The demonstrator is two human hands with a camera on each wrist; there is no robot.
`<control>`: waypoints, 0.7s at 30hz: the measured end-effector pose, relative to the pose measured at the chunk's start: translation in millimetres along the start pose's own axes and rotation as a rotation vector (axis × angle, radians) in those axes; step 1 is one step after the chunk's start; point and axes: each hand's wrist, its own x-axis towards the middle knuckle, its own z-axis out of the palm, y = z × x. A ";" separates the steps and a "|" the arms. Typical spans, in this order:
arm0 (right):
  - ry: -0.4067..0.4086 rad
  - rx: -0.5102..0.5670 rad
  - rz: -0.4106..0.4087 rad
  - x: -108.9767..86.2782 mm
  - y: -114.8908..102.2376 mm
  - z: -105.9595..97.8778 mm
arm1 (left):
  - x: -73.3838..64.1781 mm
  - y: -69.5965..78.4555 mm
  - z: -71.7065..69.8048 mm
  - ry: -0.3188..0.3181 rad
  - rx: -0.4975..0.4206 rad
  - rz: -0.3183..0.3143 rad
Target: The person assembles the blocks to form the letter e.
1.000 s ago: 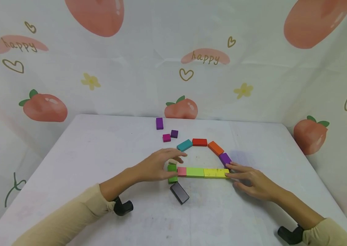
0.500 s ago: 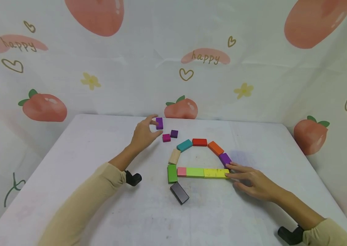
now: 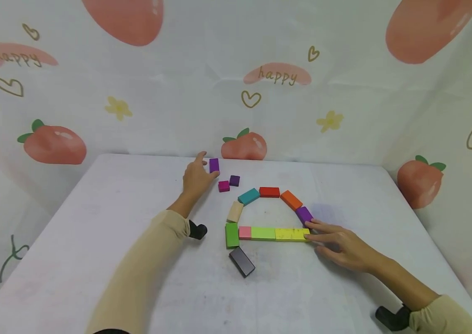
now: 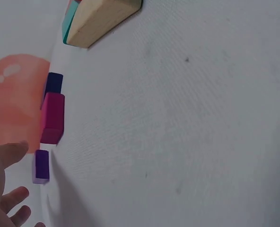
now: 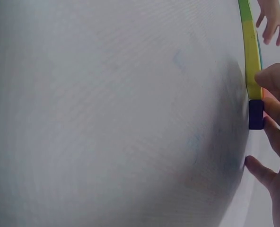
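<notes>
At the back of the table, my left hand [image 3: 197, 178] reaches to a purple block [image 3: 214, 165]. Its thumb and fingers are spread beside the block; in the left wrist view a gap shows between the fingers and the purple block [image 4: 41, 167]. My right hand [image 3: 344, 247] rests with extended fingers at the right end of a row of yellow [image 3: 290, 234], light green [image 3: 263, 233] and pink [image 3: 245, 233] blocks. Its fingertips touch the yellow end and another purple block [image 3: 304, 215]. An arc of orange [image 3: 291, 200], red [image 3: 269, 192], teal [image 3: 248, 196] and wooden [image 3: 235, 211] blocks curves above.
A green block [image 3: 232, 235] stands at the row's left end, with a dark grey block [image 3: 242, 261] slanting below it. Magenta [image 3: 224, 186] and dark purple [image 3: 234, 180] cubes lie near my left hand. A patterned cloth [image 3: 169, 93] hangs behind the table.
My left hand has left the green and wooden blocks and moved back and left to the far purple block. My right hand has stayed in place.
</notes>
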 end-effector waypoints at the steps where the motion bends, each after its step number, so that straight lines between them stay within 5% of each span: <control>1: 0.001 -0.001 0.000 0.1 0.0 -0.2 | 0.8 0.4 1.4 0.006 0.007 -0.009; 21: 0.006 0.005 0.012 0.8 0.3 0.4 | 5.9 6.4 18.1 0.015 0.153 -0.084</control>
